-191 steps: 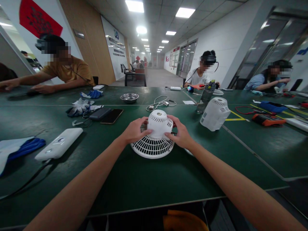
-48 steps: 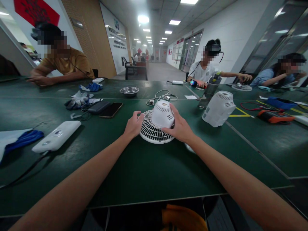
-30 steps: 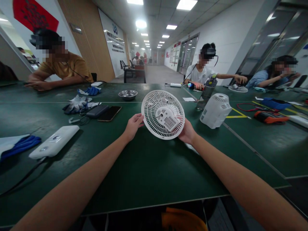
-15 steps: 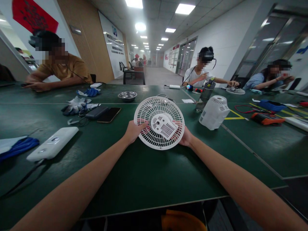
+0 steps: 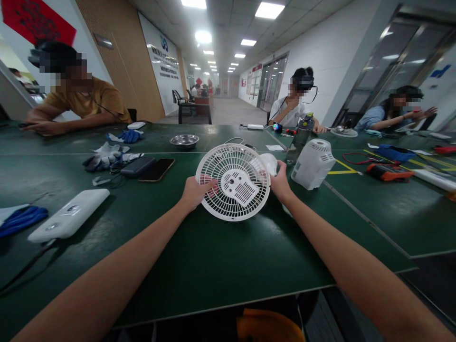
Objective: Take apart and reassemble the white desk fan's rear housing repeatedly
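My left hand [image 5: 194, 194] is closed on the left rim of a round white fan grille [image 5: 233, 216], thumb in front and fingers showing through the bars. The grille is tilted up above the table, with a slotted motor housing [image 5: 240, 187] at its centre. At the grille's right edge my right hand [image 5: 280, 183] grips a white rounded plastic piece that looks like a fan blade [image 5: 270, 163]. Part of this piece lies behind the grille, so its full shape is hidden. A white fan base [image 5: 313, 164] stands on the table to the right.
On the green table [image 5: 228, 266] are a metal bowl [image 5: 184, 141], a phone [image 5: 156, 170], a white power bank [image 5: 69, 215], gloves [image 5: 107, 156], a dark bottle [image 5: 300, 137] and an orange multimeter [image 5: 390, 172]. Several people sit across the table.
My right hand has shifted from behind the grille to its right edge, bringing the white blade-like piece into view. My left hand keeps its hold. The whole view has shifted slightly.
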Demonstrator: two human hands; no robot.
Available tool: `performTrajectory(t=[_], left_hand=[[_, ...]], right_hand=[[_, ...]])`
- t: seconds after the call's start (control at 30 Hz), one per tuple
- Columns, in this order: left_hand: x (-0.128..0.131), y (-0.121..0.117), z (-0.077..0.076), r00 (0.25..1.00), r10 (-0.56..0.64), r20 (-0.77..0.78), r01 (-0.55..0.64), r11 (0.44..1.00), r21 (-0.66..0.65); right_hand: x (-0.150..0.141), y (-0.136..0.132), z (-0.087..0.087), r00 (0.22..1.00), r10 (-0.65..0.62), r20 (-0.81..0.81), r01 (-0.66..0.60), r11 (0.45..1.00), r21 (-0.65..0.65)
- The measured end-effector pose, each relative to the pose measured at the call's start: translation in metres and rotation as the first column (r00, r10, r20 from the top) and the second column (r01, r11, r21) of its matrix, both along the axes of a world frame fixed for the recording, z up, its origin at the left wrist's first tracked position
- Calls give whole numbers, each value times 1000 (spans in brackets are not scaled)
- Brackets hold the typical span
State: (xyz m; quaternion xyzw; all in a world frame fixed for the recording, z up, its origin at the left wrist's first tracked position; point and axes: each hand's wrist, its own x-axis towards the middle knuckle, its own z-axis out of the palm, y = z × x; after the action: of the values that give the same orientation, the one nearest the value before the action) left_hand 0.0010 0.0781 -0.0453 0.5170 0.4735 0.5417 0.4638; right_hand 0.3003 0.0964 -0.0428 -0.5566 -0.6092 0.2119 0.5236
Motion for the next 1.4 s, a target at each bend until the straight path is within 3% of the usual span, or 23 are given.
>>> performTrajectory(t=[0.1, 0.2, 0.47, 0.6, 0.67, 0.77, 0.83, 0.9, 0.97, 1.07, 1.23, 1.3, 1.4], left_hand=[[-1, 2, -1, 999, 11, 38, -10, 999, -38], [-8, 8, -5, 999, 14, 32, -13, 1000, -22], [-25, 21, -13, 999, -5, -34, 5, 1000, -2], [-27, 24, -14, 997, -13, -80, 12, 1000, -19], [-28, 24, -14, 995, -17, -103, 14, 1000, -28], [-29, 24, -14, 994, -13, -108, 9, 999, -40], [-28, 24, -14, 994, -22, -112, 19, 999, -29], [-28, 23, -14, 992, -28, -121, 27, 1000, -13], [-28, 23, -13, 993, -20, -119, 18, 1000, -14], [-29, 23, -14, 993, -22, -118, 20, 1000, -18], [-30, 25, -16, 992, -26, -123, 26, 1000, 4], [-30, 25, -16, 991, -16, -131, 17, 1000, 7], [-29, 24, -14, 990, -14, -137, 13, 1000, -11]], right_hand=[[27, 6, 6, 934, -214, 286, 205, 977, 63], [41, 8, 6, 857, -276, 435, 257, 961, 102], [47, 14, -6, 805, -263, 533, 256, 963, 88], [50, 14, 5, 795, -325, 513, 240, 944, 226], [55, 10, 18, 765, -427, 482, 266, 891, 367], [69, 1, 38, 670, -652, 354, 414, 724, 552], [82, -3, 45, 592, -773, 226, 567, 599, 565], [95, -1, 44, 539, -832, 127, 701, 527, 481], [106, 4, 37, 551, -831, 82, 768, 543, 340], [115, 14, 23, 646, -759, 84, 739, 649, 178], [120, 22, 5, 779, -611, 142, 601, 792, 108], [121, 24, 1, 804, -575, 151, 574, 817, 55], [123, 28, -4, 792, -586, 170, 595, 803, -5]])
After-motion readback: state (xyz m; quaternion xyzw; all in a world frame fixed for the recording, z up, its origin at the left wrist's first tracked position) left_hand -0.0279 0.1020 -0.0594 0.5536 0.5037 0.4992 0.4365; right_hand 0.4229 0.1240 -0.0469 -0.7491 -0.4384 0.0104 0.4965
